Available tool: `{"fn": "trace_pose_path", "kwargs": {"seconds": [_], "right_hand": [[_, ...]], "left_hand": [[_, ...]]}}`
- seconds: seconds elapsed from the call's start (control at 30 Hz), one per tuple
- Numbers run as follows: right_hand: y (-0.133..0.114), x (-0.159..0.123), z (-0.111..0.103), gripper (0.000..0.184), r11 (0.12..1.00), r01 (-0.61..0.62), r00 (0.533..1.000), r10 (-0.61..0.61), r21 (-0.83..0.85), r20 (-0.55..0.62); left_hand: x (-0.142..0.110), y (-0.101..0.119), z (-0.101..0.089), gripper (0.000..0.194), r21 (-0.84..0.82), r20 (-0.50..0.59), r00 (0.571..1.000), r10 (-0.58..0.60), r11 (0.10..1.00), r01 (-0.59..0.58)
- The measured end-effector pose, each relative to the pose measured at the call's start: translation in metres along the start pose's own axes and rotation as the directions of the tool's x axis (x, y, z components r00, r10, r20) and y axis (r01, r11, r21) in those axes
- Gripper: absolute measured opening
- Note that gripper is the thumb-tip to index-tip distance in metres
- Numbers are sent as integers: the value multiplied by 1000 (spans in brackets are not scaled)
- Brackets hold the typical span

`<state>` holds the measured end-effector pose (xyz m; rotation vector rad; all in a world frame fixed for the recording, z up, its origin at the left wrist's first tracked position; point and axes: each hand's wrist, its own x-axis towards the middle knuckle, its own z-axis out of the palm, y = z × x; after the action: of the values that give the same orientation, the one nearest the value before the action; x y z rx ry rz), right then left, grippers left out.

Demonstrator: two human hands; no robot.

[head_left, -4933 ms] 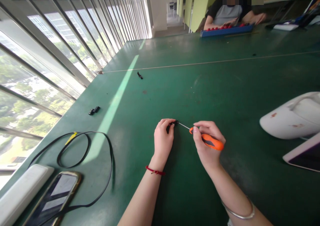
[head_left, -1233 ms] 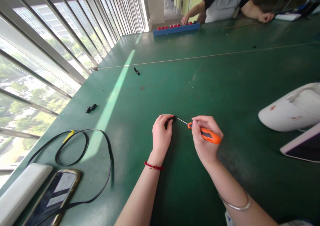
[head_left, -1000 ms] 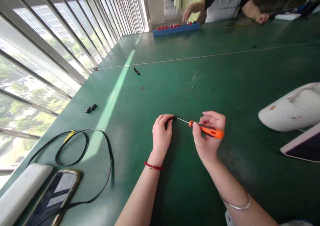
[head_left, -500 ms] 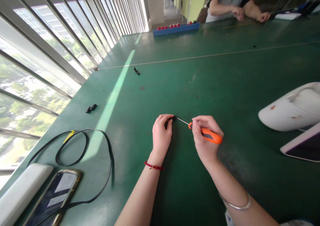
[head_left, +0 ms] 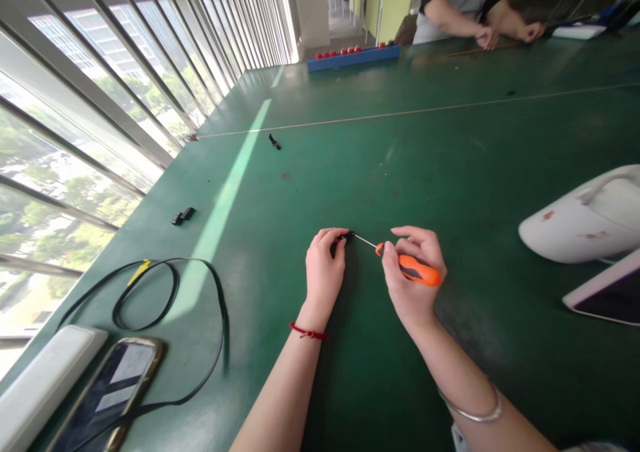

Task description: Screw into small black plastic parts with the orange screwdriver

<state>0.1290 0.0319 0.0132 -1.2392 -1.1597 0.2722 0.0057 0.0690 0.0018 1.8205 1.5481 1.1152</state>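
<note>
Near the middle of the green table (head_left: 320, 179), my left hand (head_left: 325, 262) pinches a small black part (head_left: 349, 235), mostly hidden behind the fingers; its exact kind cannot be made out. My right hand (head_left: 413, 272) holds a screwdriver (head_left: 420, 271) with an orange and dark grey handle. Its thin metal shaft points left, and the tip meets the black part at my left fingertips. The right thumb presses on the handle, while the index finger is lifted off it.
Left lie a black cable (head_left: 223, 312), a phone (head_left: 107, 392) and a white bar-shaped object (head_left: 50, 379). Small black pieces (head_left: 183, 216) rest farther off, another (head_left: 275, 142) beyond. A white rounded object (head_left: 585, 219) stands right. Across the table are a blue strip (head_left: 354, 59) and a person (head_left: 465, 12).
My right index finger has lifted and straightened away from the handle. The screwdriver handle has shifted slightly left. My left hand stays put. The person opposite has moved their hands.
</note>
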Motion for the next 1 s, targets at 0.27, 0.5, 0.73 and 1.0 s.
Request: {"fn": "trace_pose_path", "kwargs": {"seconds": [0.27,0.5,0.73,1.0], "right_hand": [[1,1,-3,10,998,-17,999,19,-54,28],[-1,3,0,32,993,93,994,-88,73,-68],[-1,-1,-3,8,999,-5,1000,5,-54,12],[-1,0,-4,20,1000,27,999,-26,14,-37]], "left_hand": [[0,1,0,21,0,0,1000,-2,1000,2],[0,1,0,20,-6,-4,1000,-1,1000,1],[-2,2,0,20,-8,-1,1000,-19,1000,19],[-4,0,0,20,28,13,1000,-16,999,15]]}}
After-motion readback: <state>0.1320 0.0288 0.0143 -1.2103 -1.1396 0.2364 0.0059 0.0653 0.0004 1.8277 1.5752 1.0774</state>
